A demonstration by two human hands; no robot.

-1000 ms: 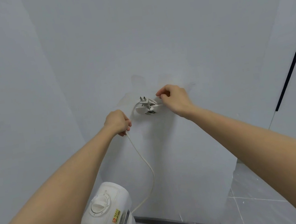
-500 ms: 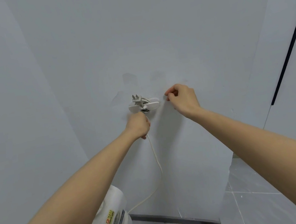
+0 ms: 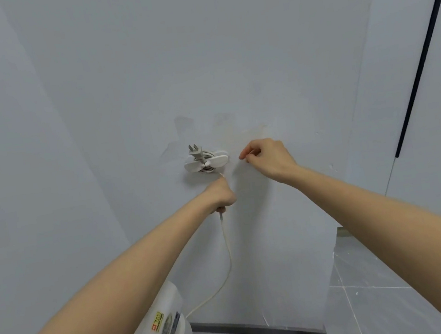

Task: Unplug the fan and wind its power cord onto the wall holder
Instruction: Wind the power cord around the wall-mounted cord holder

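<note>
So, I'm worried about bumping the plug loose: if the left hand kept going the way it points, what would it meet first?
Probably the white winged wall holder just above the left hand, with the grey two-pin plug beyond; depth is unclear.

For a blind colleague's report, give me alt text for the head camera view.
A left hand grips a fan's white cord just below a wall holder wound with cord, plug sticking up. The right hand hovers beside it; the fan stands below.

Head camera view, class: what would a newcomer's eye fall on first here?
A white wall holder at the centre of the grey wall, cord wound on it and the plug sticking up. Just below, the left hand grips the power cord trailing to the fan at bottom left. The right hand hovers right of the holder.
</note>
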